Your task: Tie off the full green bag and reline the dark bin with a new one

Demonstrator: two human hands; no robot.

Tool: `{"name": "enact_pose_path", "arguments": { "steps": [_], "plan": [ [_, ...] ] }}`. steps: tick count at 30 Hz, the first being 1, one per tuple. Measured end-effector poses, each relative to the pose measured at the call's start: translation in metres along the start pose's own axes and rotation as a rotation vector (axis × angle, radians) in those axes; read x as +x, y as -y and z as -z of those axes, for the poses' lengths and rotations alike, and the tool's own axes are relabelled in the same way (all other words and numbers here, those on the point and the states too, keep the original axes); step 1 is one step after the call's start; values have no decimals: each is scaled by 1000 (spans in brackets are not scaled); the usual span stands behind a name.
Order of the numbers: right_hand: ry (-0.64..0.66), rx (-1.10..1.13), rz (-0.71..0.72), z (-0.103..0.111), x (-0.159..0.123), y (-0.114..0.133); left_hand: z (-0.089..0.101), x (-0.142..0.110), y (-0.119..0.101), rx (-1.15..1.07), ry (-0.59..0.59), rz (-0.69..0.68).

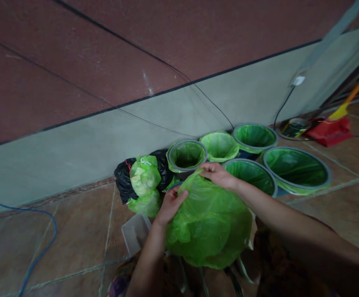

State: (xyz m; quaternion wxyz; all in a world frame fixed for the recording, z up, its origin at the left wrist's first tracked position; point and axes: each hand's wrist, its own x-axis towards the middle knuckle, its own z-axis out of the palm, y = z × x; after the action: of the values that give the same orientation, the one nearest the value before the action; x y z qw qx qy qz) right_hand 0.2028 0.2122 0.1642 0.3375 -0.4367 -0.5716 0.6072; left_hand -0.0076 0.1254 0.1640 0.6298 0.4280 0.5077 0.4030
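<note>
Bare arms (286,216) reach forward, left hand (170,203) gripping the left edge and right hand (219,175) pinching the far edge of a green bag (212,227), near lined bins (296,166) to its far right.

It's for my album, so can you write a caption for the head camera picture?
Left hand and right hand hold a green plastic bag near green-lined bins by the wall.
</note>
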Motion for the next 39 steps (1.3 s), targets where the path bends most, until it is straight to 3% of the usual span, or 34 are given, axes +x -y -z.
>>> {"name": "enact_pose_path", "arguments": {
  "steps": [5, 10, 13, 16, 19, 22, 23, 26, 29, 31, 34, 39],
  "plan": [
    [-436, 88, 33, 24, 9, 12, 0, -6, 8, 282, 184, 61],
    [-784, -20, 99, 66, 17, 9, 17, 0, 16, 489, 120, 45],
    [-984, -132, 134, 100, 18, 1, 26, 3, 15, 388, 33, 43],
    [-1128, -255, 83, 128, 15, -5, 29, 4, 15, 220, -26, 57],
    [-1176, -555, 113, 130, 6, 0, 27, 4, 17, 96, -110, 50],
    [-1076, -854, 344, 92, -8, 15, 21, 7, 20, 15, -186, 47],
    [-952, -863, 438, 73, -14, 19, 19, 8, 21, -7, -210, 45],
    [-331, -775, 533, 11, -29, 22, 12, 11, 21, -83, -269, 29],
    [-117, -836, 472, -30, -35, 11, 7, 12, 20, -117, -278, 13],
    [-82, -879, 431, -40, -32, 3, 7, 12, 20, -107, -267, 7],
    [-28, -812, 357, -35, -24, 0, 12, 11, 21, -8, -271, -4],
    [-25, -265, -11, -18, -15, 12, 22, 12, 28, 394, -287, -107]
  ]
}}
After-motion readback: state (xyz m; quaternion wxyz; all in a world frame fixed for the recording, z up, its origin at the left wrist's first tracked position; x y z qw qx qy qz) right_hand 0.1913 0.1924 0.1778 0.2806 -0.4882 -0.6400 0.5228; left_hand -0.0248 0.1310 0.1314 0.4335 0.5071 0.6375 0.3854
